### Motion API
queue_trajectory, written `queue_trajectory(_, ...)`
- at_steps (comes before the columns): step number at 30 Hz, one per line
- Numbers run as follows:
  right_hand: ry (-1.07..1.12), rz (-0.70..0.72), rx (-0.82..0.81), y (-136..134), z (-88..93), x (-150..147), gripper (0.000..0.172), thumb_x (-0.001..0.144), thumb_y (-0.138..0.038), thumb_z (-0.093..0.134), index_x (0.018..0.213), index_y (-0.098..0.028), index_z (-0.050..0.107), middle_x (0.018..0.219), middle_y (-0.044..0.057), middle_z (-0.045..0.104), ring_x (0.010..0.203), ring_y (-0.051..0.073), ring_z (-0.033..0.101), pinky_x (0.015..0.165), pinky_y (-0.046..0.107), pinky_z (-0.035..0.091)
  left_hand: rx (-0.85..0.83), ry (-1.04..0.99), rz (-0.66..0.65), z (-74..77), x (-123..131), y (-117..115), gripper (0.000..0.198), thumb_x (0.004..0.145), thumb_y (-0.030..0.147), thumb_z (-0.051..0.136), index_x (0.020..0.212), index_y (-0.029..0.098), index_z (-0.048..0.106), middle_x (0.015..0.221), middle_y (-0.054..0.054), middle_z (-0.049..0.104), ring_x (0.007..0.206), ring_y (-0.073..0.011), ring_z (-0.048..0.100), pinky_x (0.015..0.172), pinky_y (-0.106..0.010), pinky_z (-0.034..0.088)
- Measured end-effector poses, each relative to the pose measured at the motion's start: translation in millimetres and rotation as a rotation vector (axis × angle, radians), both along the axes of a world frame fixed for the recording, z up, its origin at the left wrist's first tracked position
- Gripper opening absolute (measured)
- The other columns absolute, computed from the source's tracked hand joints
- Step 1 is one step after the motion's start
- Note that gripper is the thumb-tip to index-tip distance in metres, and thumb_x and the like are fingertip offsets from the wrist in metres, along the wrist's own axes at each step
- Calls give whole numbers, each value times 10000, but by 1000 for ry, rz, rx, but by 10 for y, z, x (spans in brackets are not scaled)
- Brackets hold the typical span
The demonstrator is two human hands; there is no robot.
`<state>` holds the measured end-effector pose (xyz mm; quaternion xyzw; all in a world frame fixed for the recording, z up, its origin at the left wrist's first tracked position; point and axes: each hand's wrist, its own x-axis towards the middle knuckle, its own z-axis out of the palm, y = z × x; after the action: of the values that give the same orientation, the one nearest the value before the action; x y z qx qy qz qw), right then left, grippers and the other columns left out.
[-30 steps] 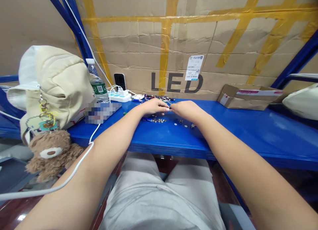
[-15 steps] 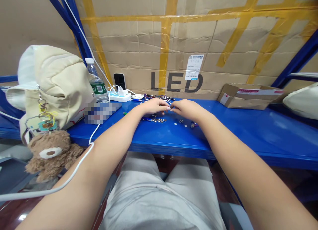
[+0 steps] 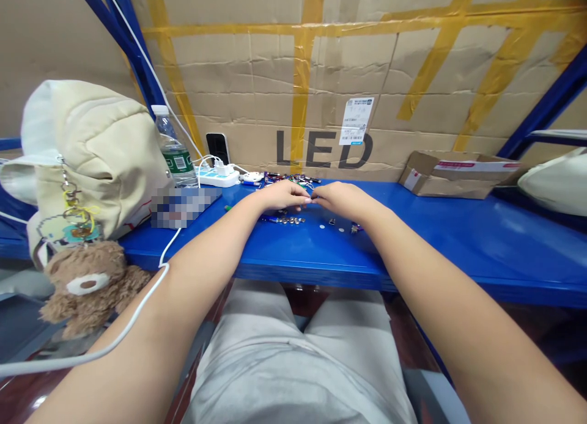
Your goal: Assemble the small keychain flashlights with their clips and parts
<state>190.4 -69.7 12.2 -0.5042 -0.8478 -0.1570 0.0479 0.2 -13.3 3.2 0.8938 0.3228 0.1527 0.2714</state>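
My left hand (image 3: pixel 280 195) and my right hand (image 3: pixel 342 198) meet fingertip to fingertip over the blue shelf (image 3: pixel 458 241). Both are pinched on a tiny part between them that I cannot make out. Just under my left hand lies a row of small metal parts (image 3: pixel 287 220), with a few more silvery bits (image 3: pixel 342 227) below my right hand. Behind the hands sits a heap of small coloured pieces (image 3: pixel 293 179).
A cream bag (image 3: pixel 92 149) with a teddy bear charm (image 3: pixel 87 283) stands at the left, beside a water bottle (image 3: pixel 172 149) and a white power strip (image 3: pixel 219 178). A white cable (image 3: pixel 132 314) crosses my left forearm. A flat cardboard box (image 3: pixel 458 175) lies at the right.
The hands stay pinched together at the same spot; the view has shifted slightly, so everything sits a little lower-left in the picture.
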Motion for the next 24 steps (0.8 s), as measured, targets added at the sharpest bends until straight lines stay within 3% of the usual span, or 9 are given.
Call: queue_trajectory(24,64,32,-109,-69,10,-35,262,883,-328,454,981,-190,653,926,75,674,757,163,577,577,240,341,49,187,-43,49,25,-60,392,795,479,496,949,162,668,876,-41,689,789,-144,604,730,-245,420)
